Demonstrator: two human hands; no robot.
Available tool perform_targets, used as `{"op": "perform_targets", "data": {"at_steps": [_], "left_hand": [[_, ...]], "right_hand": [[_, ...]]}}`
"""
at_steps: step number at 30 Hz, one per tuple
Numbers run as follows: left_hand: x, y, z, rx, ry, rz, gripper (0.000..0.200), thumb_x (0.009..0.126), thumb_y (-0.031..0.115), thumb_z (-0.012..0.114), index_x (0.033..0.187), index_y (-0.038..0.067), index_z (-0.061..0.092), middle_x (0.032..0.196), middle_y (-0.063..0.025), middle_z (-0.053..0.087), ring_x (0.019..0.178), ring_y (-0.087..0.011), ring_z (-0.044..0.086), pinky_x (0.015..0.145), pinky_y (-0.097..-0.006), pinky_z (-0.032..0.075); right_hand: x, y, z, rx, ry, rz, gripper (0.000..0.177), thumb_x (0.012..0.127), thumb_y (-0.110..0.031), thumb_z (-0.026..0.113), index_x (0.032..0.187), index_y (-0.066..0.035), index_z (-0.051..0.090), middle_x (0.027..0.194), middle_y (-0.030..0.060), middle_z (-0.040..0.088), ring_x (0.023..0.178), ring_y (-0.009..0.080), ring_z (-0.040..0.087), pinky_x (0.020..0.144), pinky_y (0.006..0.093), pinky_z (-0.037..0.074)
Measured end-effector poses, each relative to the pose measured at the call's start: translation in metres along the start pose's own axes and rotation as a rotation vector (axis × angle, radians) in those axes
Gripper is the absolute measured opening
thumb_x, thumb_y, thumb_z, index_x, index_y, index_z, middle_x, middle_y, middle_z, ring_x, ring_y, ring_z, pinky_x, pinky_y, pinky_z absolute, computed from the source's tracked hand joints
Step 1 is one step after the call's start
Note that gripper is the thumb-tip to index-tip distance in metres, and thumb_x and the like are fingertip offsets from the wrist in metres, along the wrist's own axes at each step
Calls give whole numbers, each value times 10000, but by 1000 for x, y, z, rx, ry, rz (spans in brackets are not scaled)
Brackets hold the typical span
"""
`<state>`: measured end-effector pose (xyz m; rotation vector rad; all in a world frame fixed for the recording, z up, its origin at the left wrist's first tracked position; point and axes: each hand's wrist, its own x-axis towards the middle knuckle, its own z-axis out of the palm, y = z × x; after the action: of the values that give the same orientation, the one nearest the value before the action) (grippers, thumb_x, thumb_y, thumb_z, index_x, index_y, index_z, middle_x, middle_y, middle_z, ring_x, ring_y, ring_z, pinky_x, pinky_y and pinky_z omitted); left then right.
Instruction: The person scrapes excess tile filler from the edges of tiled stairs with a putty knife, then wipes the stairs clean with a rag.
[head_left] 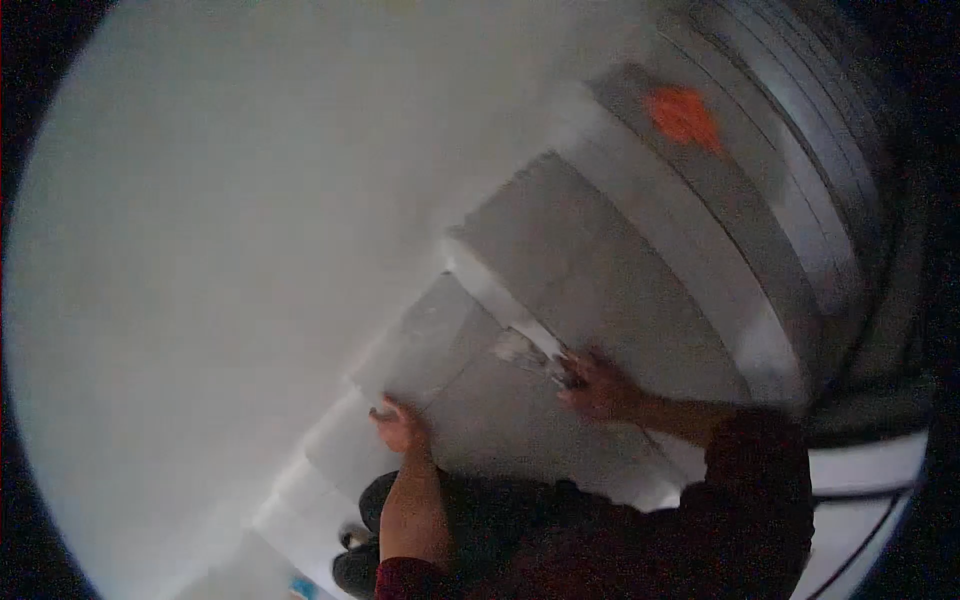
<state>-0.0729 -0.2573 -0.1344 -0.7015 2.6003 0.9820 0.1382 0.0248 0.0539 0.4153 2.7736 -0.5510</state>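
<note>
My right hand [598, 388] is closed around the dark handle of a scraper [530, 355]. Its pale, flat blade lies at the base of a white stair riser [508, 300], over the grey tread [490, 405]; blur hides the blade's exact edge. My left hand [399, 424] is above the same step, close to the white wall, with its fingers apart and bent a little. I see nothing in it. A light smear [430, 322] marks the tread by the wall.
Grey steps with white risers climb toward the upper right along the white wall [220, 240]. A bright orange item [684, 117], too blurred to name, lies on a higher step. Dark railing bars [860, 497] run at the right. Something small and blue [302, 587] shows at the bottom left.
</note>
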Motion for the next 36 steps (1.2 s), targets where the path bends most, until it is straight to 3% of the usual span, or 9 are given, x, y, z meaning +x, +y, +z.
{"op": "perform_targets", "data": {"at_steps": [5,8,10,15,18,23,27,32,36], "left_hand": [[22,-37,4,124,-90,89,873,976,678,378,1503,-17,355,1238,-298,630,1132,-451,624,969,-534,495],[51,-60,22,1433,331,1088,909,980,688,333,1548,-13,219,1236,-313,617,1077,-455,647,914,-572,531],[-9,-4,-15,498,-215,209,890,985,669,341,1540,-9,179,1224,-319,611,1015,-450,668,845,-592,566],[-4,-8,3,1322,-402,487,838,976,619,414,1508,-19,298,1321,-330,542,1136,-483,592,879,-688,483],[18,-19,29,1890,-472,705,800,970,581,469,1485,-26,387,1393,-338,490,1227,-508,534,905,-761,420],[25,-10,51,2307,-529,803,787,960,546,519,1474,-25,349,1384,-312,506,1217,-467,557,965,-707,421],[16,6,35,2608,-549,738,806,950,515,561,1470,-20,257,1339,-273,551,1163,-401,612,1034,-604,449],[8,20,2,1901,-471,718,859,969,521,534,1526,-33,189,1406,-261,502,1162,-405,613,1067,-590,436],[62,-14,36,2103,-401,926,884,980,579,478,1572,22,129,1481,-241,434,1227,-414,564,1080,-619,412]], "right_hand": [[-7,-41,-30,192,-32,157,629,972,-375,628,1519,-168,397,1583,105,349,1479,357,280,1194,470,334],[-5,-23,-10,-221,119,-79,655,961,-363,641,1536,-216,365,1619,66,302,1503,341,237,1222,483,297],[-14,-5,30,-249,258,-214,653,954,-343,646,1533,-255,359,1643,26,259,1516,328,208,1239,496,256],[-7,0,23,-395,129,-223,538,925,-253,657,1427,-259,464,1659,0,223,1522,290,210,1258,514,202],[-6,-3,42,333,318,-24,485,903,-190,667,1357,-234,499,1656,18,231,1523,267,219,1258,528,194],[1,-30,-19,-779,-87,-147,571,960,-269,608,1487,-269,386,1654,28,228,1529,284,188,1253,551,205],[-3,-16,2,-801,-41,-202,572,978,-270,573,1511,-262,364,1655,30,222,1529,288,188,1251,558,202],[43,12,99,-80,733,-259,546,973,-237,565,1492,-261,395,1651,29,234,1527,272,200,1241,556,216],[12,-18,-6,-591,14,-159,491,977,-235,553,1457,-240,448,1631,33,284,1516,252,239,1236,538,226]]}}
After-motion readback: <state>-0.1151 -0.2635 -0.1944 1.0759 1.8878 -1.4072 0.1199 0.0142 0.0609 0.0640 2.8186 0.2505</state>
